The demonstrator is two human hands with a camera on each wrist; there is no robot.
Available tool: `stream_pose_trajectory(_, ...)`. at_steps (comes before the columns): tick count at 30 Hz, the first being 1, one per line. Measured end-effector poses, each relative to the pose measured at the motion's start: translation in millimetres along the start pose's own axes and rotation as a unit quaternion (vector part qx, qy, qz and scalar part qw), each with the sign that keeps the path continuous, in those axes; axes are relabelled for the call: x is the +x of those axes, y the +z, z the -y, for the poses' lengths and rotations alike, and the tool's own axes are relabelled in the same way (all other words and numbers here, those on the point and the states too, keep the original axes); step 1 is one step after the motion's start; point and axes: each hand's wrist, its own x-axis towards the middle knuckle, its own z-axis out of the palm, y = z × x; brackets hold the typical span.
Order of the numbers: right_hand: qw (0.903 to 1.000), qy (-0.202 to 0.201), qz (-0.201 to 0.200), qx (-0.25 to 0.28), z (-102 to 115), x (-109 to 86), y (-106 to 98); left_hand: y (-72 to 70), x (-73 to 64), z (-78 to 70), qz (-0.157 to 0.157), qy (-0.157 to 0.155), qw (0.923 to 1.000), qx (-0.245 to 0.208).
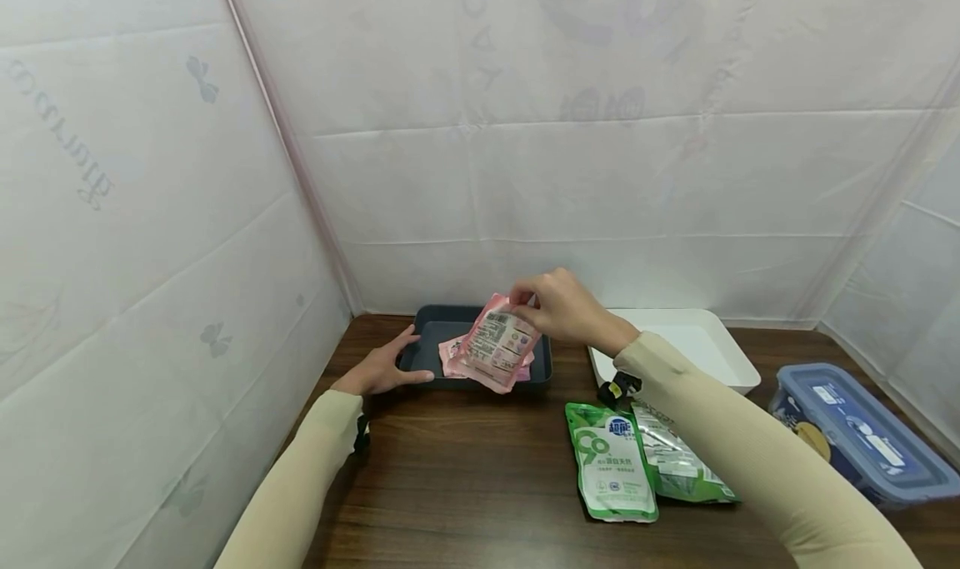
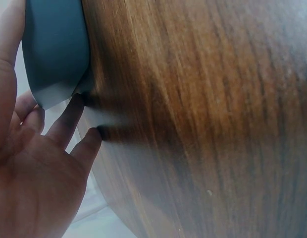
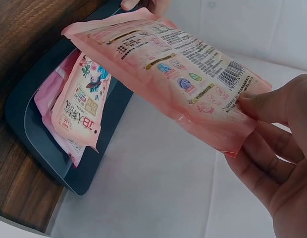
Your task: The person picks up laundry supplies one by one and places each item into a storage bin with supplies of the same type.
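My right hand (image 1: pixel 564 309) pinches one end of a pink pouch (image 3: pixel 168 79) between thumb and fingers. The pouch hangs tilted over a dark grey tray (image 1: pixel 429 354), its printed back with barcode showing in the right wrist view. Inside the tray lie a pale pink floral pouch (image 3: pixel 84 101) and a brighter pink pouch (image 3: pixel 47 94), overlapping. At the tray's left end is my left hand (image 1: pixel 381 367), thumb and fingers spread about the corner. In the left wrist view its fairly straight fingers touch the tray's end, with fingertips down by the table.
A white tray (image 1: pixel 693 336) stands right of the grey one, partly behind my right forearm. In front of it, a green-and-white pouch (image 1: pixel 613 467) and a silver-green pouch (image 1: pixel 678 461) lie on the wooden table (image 1: pixel 450 486). A blue-lidded box (image 1: pixel 862 427) is far right. White sheeting (image 1: pixel 600 186) hangs behind.
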Motion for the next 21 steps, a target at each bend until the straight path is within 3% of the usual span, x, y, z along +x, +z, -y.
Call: stream_pose_trajectory(21, 0.9981, 0.034, -0.052, -0.005, -17.8, 7.7, 16.2, 1.6, 1.0, 0.0, -0.001, -0.006, 1.0, -0.003)
